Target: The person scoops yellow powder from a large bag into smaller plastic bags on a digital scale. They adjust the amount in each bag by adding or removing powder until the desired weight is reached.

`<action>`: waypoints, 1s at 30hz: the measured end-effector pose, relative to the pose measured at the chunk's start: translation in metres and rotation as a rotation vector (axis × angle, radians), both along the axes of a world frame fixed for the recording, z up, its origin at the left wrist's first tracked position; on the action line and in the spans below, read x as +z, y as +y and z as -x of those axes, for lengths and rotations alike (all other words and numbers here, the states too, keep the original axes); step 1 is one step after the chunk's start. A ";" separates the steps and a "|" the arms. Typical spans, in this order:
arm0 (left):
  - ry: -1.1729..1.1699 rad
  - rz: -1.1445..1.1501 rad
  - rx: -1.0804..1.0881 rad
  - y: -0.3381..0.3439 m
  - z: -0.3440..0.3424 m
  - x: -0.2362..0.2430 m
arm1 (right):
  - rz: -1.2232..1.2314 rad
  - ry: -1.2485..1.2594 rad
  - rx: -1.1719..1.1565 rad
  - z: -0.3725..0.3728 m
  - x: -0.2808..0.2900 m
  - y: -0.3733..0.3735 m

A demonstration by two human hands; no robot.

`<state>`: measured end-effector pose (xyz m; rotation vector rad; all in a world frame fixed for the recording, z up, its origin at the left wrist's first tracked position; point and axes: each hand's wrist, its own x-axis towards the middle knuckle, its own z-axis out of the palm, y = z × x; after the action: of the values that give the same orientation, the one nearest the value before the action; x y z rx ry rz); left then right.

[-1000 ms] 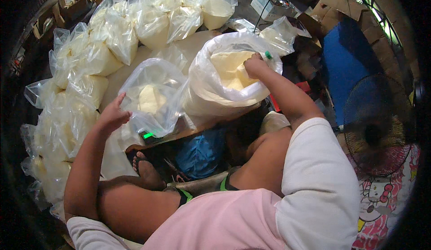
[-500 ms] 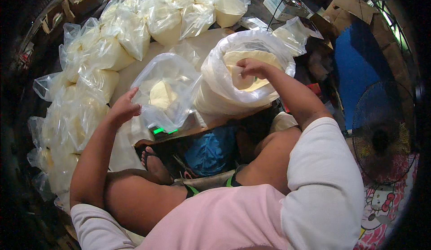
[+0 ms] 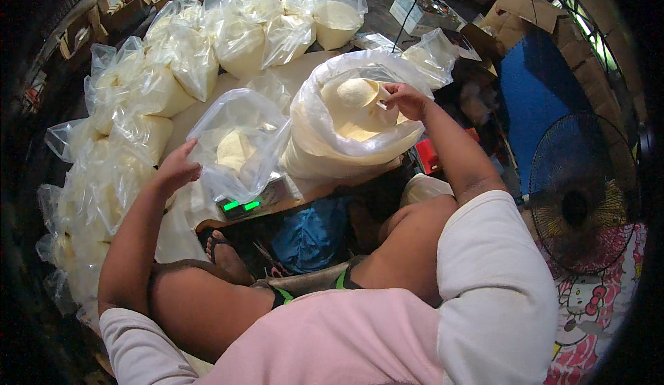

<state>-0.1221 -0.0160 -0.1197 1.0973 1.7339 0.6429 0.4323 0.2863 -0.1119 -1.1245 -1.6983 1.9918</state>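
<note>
My right hand (image 3: 407, 101) is closed on the handle of a pale scoop (image 3: 381, 96). The scoop carries a rounded heap of cream-coloured powder and sits inside the mouth of a large white sack (image 3: 304, 118), over more of the same powder. My left hand (image 3: 178, 166) pinches the left rim of a clear plastic bag (image 3: 266, 125), whose mouth is spread wide. A small mound of powder (image 3: 235, 150) lies in that bag. Under the bag is a digital scale (image 3: 273, 195) with green lit digits; the bag hides most of it.
Several filled clear bags (image 3: 155, 84) line the left and far side. A red object (image 3: 427, 155) lies right of the sack. A standing fan (image 3: 575, 205) is at the right, near a blue panel (image 3: 539, 101). Blue plastic (image 3: 311, 236) lies between my legs.
My right hand has raised the scoop from down in the sack's powder, and it now shows a heap. My left hand stays at the bag's rim. The whole view has shifted slightly.
</note>
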 end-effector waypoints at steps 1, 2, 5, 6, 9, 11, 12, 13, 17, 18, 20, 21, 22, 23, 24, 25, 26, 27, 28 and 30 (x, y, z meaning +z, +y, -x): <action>-0.004 0.001 -0.001 0.000 -0.002 0.001 | -0.007 -0.012 -0.020 0.000 0.002 0.000; -0.005 -0.001 0.000 -0.001 -0.003 0.004 | -0.016 -0.021 -0.039 -0.001 0.004 0.001; -0.009 -0.021 0.014 0.001 0.003 -0.004 | -0.042 -0.062 -0.005 -0.013 0.013 0.003; -0.057 -0.009 0.050 0.002 0.004 -0.004 | -0.051 -0.079 0.004 -0.019 0.015 0.004; -0.158 0.031 0.118 0.009 -0.002 0.001 | -0.058 -0.033 -0.024 -0.045 0.027 0.011; -0.143 0.060 0.143 0.008 -0.007 0.009 | -0.102 -0.052 -0.039 -0.045 0.034 0.007; -0.168 0.040 0.170 0.004 -0.007 0.009 | -0.106 -0.018 -0.029 -0.038 0.041 0.004; -0.192 0.019 0.197 0.000 -0.006 0.008 | -0.110 0.016 -0.018 -0.031 0.049 0.000; -0.187 -0.032 0.203 0.013 -0.017 0.002 | -0.193 0.028 -0.038 -0.053 0.071 0.013; -0.189 -0.036 0.190 0.012 -0.015 -0.002 | -0.214 0.037 -0.039 -0.046 0.073 0.015; -0.187 -0.038 0.171 0.011 -0.011 -0.008 | -0.255 0.054 -0.038 -0.028 0.087 0.012; -0.182 -0.002 0.167 0.007 -0.014 0.001 | -0.291 0.031 -0.031 -0.015 0.102 0.002; -0.184 -0.007 0.171 0.005 -0.013 0.002 | -0.331 0.011 -0.021 0.002 0.118 -0.006; -0.188 -0.013 0.166 0.005 -0.012 0.001 | -0.353 0.020 -0.004 0.017 0.131 -0.011; -0.192 -0.019 0.158 0.006 -0.011 0.002 | -0.376 0.028 0.009 0.032 0.142 -0.017; -0.184 -0.021 0.155 0.007 -0.014 0.004 | -0.397 0.037 0.019 0.046 0.152 -0.022; -0.174 -0.023 0.151 0.008 -0.016 0.008 | -0.441 -0.026 0.075 0.063 0.161 -0.026; -0.167 -0.027 0.143 0.009 -0.018 0.010 | -0.487 -0.093 0.129 0.080 0.171 -0.027; -0.181 -0.024 0.141 0.009 -0.017 0.009 | -0.533 -0.155 0.184 0.098 0.176 -0.029; -0.209 -0.023 0.133 0.010 -0.015 0.008 | -0.700 -0.215 0.232 0.145 0.175 -0.045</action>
<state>-0.1071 -0.0061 -0.1115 0.9015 1.6301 0.8317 0.2873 0.2415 0.0627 -0.9247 -2.4496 1.2085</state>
